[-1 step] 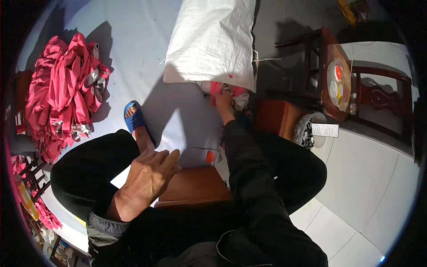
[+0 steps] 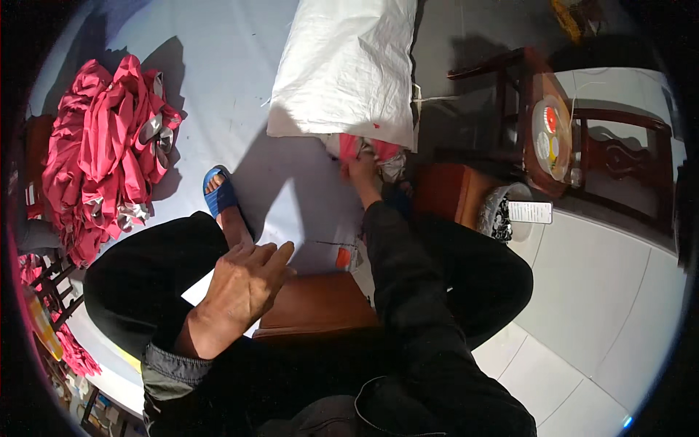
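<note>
Beyond my knees lies a large white woven sack, its near edge lifted over some bundled pink and grey cloth. My right hand is stretched out to this edge, with its fingers closed on the pink cloth; the fingertips are partly hidden in shadow. Over the inner side of my left leg hangs my left hand, back upward, its fingers loosely bent and slightly apart. Nothing shows in it, though the palm is hidden. Below its fingertips is a brown stool-like block.
A big heap of pink cloth rests at the left. To the right stand a brown box-shaped seat, a lined waste bin with a phone at its rim, and wooden chairs. My left foot wears a blue slipper.
My right hand has shifted slightly toward me and to the left at the sack's edge, and the pink cloth there has moved a little. My left hand stays put.
</note>
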`<state>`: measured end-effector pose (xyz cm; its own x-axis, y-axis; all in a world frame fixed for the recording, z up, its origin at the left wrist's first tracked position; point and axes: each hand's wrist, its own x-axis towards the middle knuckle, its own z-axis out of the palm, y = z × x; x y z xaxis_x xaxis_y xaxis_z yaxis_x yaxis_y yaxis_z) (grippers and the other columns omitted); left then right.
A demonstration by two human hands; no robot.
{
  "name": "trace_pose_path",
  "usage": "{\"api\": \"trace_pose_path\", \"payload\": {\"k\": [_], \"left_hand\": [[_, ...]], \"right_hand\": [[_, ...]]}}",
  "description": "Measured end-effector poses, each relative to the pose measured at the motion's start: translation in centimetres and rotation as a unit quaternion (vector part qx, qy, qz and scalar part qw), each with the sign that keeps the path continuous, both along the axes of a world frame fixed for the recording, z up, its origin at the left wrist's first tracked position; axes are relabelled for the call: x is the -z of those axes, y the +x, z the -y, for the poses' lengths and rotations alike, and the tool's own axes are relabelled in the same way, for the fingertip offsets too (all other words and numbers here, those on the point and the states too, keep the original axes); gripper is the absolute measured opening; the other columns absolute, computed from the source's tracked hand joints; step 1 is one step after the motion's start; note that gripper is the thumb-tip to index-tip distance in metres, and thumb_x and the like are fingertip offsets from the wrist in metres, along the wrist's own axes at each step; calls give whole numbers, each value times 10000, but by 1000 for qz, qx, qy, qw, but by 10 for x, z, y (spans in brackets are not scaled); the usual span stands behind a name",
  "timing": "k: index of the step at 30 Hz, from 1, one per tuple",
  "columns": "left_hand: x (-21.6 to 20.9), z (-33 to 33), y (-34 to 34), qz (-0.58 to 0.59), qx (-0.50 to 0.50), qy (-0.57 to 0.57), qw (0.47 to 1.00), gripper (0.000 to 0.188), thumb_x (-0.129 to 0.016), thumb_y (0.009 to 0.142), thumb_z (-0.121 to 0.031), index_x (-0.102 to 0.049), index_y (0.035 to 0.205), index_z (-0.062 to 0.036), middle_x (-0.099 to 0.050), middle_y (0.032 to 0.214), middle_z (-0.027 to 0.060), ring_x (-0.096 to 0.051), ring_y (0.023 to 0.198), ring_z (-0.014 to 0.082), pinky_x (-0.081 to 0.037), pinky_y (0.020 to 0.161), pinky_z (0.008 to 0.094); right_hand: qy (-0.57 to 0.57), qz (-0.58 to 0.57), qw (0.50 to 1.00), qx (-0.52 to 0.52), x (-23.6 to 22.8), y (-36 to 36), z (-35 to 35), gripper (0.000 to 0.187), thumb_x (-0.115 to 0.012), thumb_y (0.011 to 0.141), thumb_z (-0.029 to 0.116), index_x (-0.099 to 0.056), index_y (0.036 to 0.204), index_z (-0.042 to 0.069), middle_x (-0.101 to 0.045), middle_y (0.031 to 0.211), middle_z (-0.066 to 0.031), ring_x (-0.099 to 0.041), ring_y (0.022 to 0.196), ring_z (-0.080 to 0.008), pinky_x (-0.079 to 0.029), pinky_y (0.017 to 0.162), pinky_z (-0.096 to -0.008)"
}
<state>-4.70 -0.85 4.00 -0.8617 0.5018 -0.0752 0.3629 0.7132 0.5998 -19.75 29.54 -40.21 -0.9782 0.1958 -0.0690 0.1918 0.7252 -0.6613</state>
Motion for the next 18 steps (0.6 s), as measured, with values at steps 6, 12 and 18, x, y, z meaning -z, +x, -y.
{"api": "trace_pose_path", "payload": {"k": [6, 12, 18], "left_hand": [[9, 18, 20, 7, -34, -33, 999, 265, -680, 876, -193, -604, 1083, -45, -637, 786, 140, -650, 765, 327, -502, 673, 413], [15, 20, 12, 21, -29, -35, 999, 213, -656, 892, -190, -631, 1053, -53, -664, 788, 185, -653, 776, 377, -497, 688, 480], [53, 36, 17, 20, -62, -111, 992, 272, -682, 870, -283, -665, 1027, -60, -670, 825, 211, -659, 837, 393, -507, 724, 494]], "right_hand": [[-264, 308, 908, -103, -78, 99, 86, 218, -684, 844, 156, -702, 752, -41, -677, 649, -154, -677, 550, -267, -549, 488, -420], [-88, 194, 956, -204, -127, 80, 84, 186, -697, 823, 131, -694, 790, -52, -690, 711, -178, -697, 615, -280, -568, 515, -415], [-402, 322, 857, -25, -246, 86, 108, 233, -682, 863, 159, -655, 946, -56, -669, 804, -220, -704, 699, -354, -605, 612, -438]]}}
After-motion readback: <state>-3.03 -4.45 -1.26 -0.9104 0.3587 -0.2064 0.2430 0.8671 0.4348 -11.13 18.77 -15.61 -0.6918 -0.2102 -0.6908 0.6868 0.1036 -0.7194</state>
